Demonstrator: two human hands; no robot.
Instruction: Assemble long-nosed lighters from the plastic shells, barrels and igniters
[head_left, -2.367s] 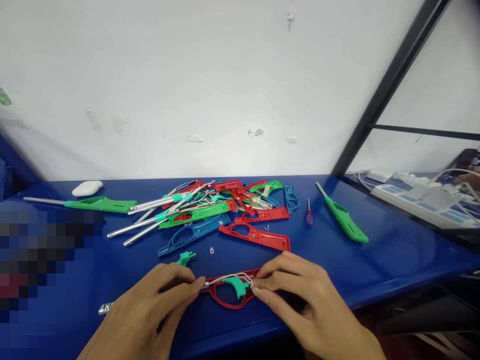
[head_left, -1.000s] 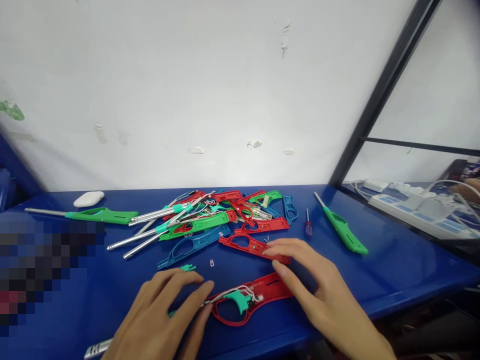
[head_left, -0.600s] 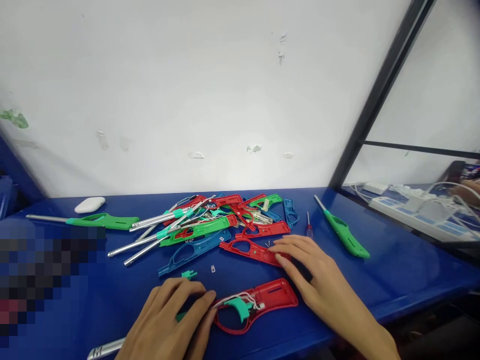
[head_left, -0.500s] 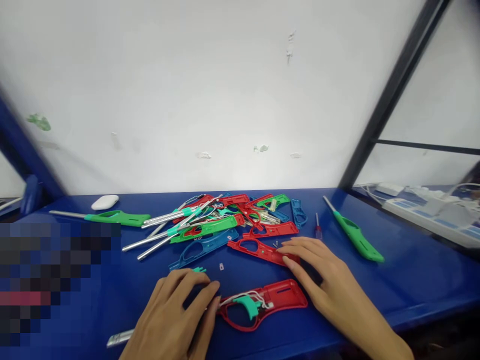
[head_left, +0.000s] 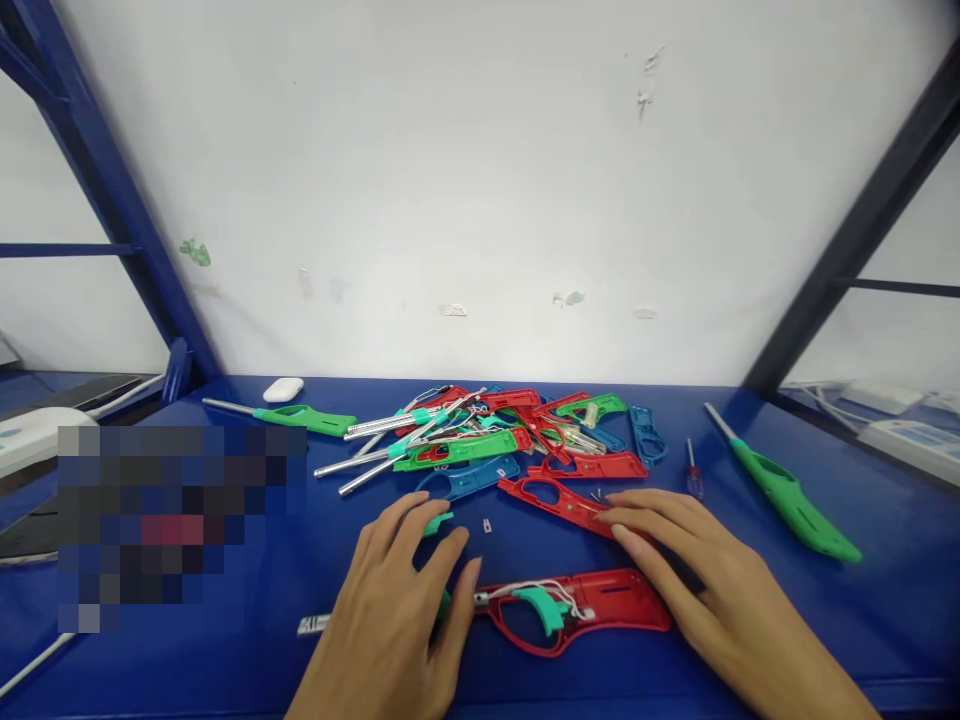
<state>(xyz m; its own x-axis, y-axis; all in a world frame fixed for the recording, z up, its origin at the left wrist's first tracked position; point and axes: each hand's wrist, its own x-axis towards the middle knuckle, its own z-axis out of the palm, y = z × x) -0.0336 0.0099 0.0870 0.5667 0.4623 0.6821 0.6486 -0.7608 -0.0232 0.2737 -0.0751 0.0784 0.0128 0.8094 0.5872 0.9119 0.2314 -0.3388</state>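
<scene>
A red lighter shell half lies near the table's front edge, with a teal trigger, white wires and a metal tube laid along it. My left hand is over that tube, thumb and fingers apart, partly hiding a teal collar. Beside its index finger a small teal piece shows. Behind the fitted half lies a second red shell half. Its right end is between the thumb and fingers of my right hand; the exact contact is partly hidden.
A heap of lighter parts, including a green shell half and a blue shell half, lies behind. Green lighters flank it. A small screwdriver, a tiny pinkish part and a white case are on the table.
The view has swung left, so everything appears further right. My left thumb and index finger have spread apart, showing teal between them. My right hand stays at the red shell half's end.
</scene>
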